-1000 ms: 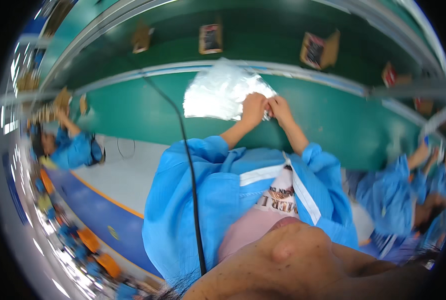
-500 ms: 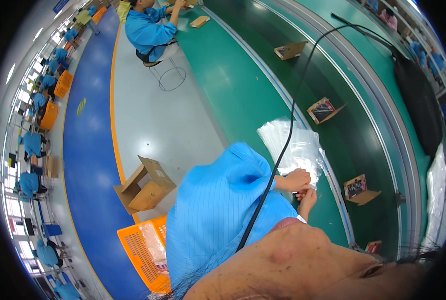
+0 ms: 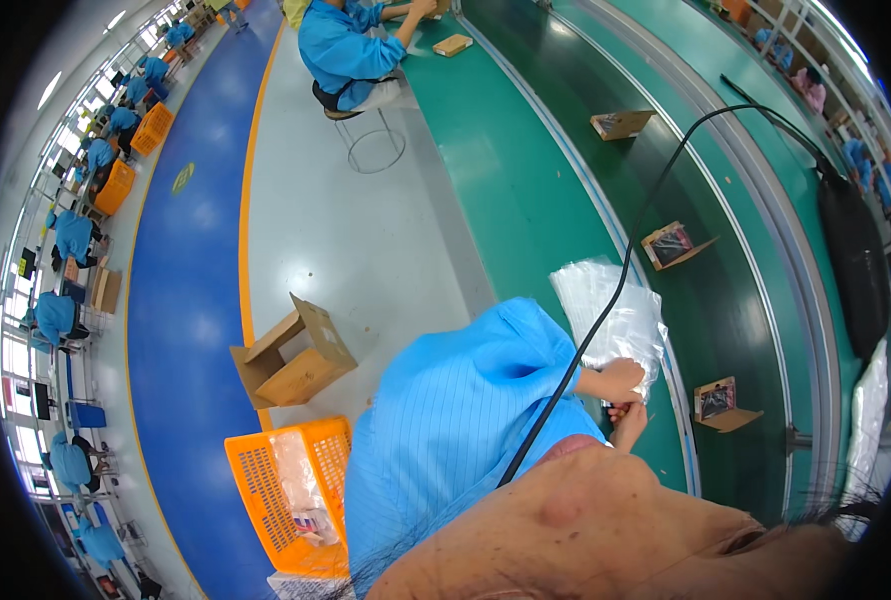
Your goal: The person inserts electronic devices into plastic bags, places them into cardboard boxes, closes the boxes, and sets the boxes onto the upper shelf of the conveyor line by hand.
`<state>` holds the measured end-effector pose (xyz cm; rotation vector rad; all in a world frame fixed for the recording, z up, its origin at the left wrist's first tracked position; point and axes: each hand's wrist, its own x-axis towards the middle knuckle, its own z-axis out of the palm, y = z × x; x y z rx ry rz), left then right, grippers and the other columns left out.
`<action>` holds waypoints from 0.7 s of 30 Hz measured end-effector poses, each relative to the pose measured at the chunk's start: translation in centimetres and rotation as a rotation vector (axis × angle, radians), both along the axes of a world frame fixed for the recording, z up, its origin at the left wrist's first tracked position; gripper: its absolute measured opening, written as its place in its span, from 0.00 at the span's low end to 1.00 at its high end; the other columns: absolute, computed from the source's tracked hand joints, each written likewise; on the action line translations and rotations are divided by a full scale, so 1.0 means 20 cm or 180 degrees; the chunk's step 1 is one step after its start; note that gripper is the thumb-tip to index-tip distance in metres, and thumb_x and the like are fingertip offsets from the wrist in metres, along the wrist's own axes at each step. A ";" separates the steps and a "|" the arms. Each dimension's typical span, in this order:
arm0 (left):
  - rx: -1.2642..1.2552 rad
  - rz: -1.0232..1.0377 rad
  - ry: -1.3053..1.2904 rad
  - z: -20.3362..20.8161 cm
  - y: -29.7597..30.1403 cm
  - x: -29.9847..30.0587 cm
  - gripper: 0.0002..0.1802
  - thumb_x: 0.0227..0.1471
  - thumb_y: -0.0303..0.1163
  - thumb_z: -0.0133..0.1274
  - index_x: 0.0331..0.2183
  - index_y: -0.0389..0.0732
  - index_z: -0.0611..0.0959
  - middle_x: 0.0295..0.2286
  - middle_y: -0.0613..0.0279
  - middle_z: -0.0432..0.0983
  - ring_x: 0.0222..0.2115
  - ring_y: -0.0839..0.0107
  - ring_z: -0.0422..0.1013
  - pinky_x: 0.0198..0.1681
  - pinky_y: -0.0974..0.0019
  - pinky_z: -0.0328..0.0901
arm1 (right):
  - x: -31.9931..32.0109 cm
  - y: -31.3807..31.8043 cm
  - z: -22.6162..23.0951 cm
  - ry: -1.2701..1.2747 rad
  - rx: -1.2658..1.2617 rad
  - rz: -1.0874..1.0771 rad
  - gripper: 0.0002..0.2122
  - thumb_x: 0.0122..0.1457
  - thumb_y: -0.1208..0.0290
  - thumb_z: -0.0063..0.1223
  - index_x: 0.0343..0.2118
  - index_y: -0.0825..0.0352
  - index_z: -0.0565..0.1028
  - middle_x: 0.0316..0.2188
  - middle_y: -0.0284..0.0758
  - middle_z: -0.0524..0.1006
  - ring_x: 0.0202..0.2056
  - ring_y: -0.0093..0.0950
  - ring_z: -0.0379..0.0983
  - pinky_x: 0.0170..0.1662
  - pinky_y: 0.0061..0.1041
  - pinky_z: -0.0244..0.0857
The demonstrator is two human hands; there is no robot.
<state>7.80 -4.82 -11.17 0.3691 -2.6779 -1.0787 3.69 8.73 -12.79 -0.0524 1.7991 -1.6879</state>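
Head view: the green bench (image 3: 516, 180) is filling the middle. Compared with a second ago we're looking more leftward — an orange crate (image 3: 256, 490) is showing on the floor now. Clear plastic bags (image 3: 636, 325) are lying just beyond the fingers; left hand (image 3: 623, 377) is touching their near end, right hand (image 3: 630, 428) is sitting close by. Fingers are curling narrow — can't tell if they're pinching anything.

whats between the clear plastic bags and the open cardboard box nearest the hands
In the head view, a pale rail and a strip of dark green belt lie between the plastic bags and that cardboard box.
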 end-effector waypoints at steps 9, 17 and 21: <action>-0.0295 0.0119 0.1017 -0.10 0.07 0.04 0.07 0.33 0.25 0.50 0.24 0.40 0.73 0.25 0.59 0.68 0.30 0.60 0.65 0.34 0.61 0.59 | 0.02 0.07 0.01 -0.0028 -0.0010 0.0021 0.09 0.60 0.67 0.42 0.30 0.68 0.67 0.18 0.36 0.74 0.14 0.21 0.69 0.13 0.14 0.57; -0.0902 -0.0287 0.1063 -0.01 0.11 0.13 0.08 0.34 0.26 0.50 0.24 0.40 0.73 0.26 0.59 0.67 0.31 0.60 0.64 0.35 0.61 0.59 | 0.06 0.28 0.03 -0.0327 -0.0076 -0.0314 0.07 0.60 0.68 0.43 0.34 0.67 0.67 0.21 0.37 0.75 0.15 0.22 0.69 0.14 0.14 0.58; -0.0749 -0.0514 0.0421 -0.09 0.09 0.04 0.08 0.32 0.26 0.51 0.24 0.39 0.74 0.27 0.54 0.69 0.33 0.56 0.65 0.36 0.55 0.60 | 0.02 0.48 0.08 -0.0313 -0.0030 -0.0488 0.08 0.58 0.69 0.45 0.34 0.70 0.68 0.22 0.38 0.74 0.16 0.24 0.69 0.16 0.18 0.61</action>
